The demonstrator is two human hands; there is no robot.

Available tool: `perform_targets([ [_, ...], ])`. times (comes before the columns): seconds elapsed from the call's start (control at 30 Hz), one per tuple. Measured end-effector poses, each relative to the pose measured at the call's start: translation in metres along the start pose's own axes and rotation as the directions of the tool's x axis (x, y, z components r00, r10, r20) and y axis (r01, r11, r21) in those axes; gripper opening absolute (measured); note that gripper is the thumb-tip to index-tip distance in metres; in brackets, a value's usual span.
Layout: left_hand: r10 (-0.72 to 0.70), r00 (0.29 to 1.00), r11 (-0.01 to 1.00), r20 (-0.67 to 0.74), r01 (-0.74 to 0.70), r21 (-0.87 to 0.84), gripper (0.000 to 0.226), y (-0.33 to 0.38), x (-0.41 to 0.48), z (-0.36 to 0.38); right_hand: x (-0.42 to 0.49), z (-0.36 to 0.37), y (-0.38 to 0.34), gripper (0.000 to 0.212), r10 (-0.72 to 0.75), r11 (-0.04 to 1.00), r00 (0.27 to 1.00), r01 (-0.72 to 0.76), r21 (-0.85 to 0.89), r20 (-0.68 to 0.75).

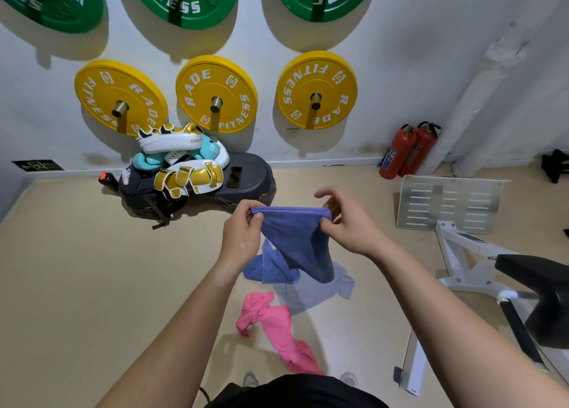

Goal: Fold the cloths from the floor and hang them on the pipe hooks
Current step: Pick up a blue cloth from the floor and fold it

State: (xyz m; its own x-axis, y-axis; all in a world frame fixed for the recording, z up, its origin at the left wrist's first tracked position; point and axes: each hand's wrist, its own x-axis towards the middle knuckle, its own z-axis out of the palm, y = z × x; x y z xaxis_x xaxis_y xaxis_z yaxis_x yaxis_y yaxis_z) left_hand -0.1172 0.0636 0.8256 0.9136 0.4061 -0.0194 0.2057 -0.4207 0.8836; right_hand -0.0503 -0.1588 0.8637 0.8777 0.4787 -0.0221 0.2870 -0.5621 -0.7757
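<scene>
I hold a dark blue cloth (pixel 297 238) up in the air in front of me, folded over along its top edge and hanging to a point. My left hand (pixel 243 232) pinches its top left corner. My right hand (pixel 346 219) pinches the top right corner, with its other fingers spread. Below on the tan floor lie a lighter blue cloth (pixel 266 269), a pale grey-blue cloth (pixel 317 290) and a crumpled pink cloth (pixel 277 327). No pipe hooks are visible that I can tell.
Yellow weight plates (pixel 215 93) and green weight plates (pixel 184 1) hang on wall pegs ahead. Boxing pads (pixel 181 161) are piled on a black step (pixel 249 176). Two red fire extinguishers (pixel 406 152) stand by a white pipe (pixel 480 99). A metal footplate (pixel 446 204) and white exercise machine (pixel 492 278) sit at right.
</scene>
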Motion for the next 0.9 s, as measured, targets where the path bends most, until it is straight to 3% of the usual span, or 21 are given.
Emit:
perform_targets([
  [0.17, 0.135, 0.984, 0.989, 0.113, -0.126, -0.084, 0.022, 0.031, -0.001, 0.012, 0.012, -0.018, -0.002, 0.031, 0.120, 0.970, 0.977, -0.077, -0.231, 0.179],
  [0.3, 0.208, 0.963, 0.976, 0.169, -0.195, -0.095, 0.022, 0.049, 0.000, 0.011, 0.020, -0.013, -0.021, 0.035, 0.027, 0.949, 0.978, 0.040, -0.312, 0.208],
  [0.4, 0.214, 0.966, 0.975, 0.142, -0.204, -0.084, 0.019, 0.051, 0.003, 0.002, 0.030, -0.007, -0.035, 0.019, -0.085, 0.946, 0.980, 0.136, -0.293, 0.179],
  [0.5, 0.132, 0.985, 0.977, 0.115, -0.109, -0.182, 0.027, 0.041, 0.008, -0.013, 0.043, -0.009, -0.054, 0.009, -0.168, 0.933, 0.967, 0.219, -0.287, 0.192],
  [0.63, 0.009, 0.968, 0.963, 0.251, 0.059, -0.262, 0.044, 0.030, 0.009, -0.017, 0.056, -0.020, -0.090, 0.013, -0.253, 0.918, 0.942, 0.306, -0.252, 0.221],
  [0.8, -0.055, 0.956, 0.972, 0.287, 0.117, -0.204, 0.026, 0.012, 0.011, 0.001, 0.071, -0.042, -0.111, 0.013, -0.288, 0.895, 0.932, 0.344, -0.283, 0.222],
  [0.9, -0.086, 0.935, 0.973, 0.343, 0.153, -0.173, 0.023, -0.003, 0.008, 0.009, 0.076, -0.060, -0.110, 0.009, -0.284, 0.911, 0.952, 0.306, -0.276, 0.118],
])
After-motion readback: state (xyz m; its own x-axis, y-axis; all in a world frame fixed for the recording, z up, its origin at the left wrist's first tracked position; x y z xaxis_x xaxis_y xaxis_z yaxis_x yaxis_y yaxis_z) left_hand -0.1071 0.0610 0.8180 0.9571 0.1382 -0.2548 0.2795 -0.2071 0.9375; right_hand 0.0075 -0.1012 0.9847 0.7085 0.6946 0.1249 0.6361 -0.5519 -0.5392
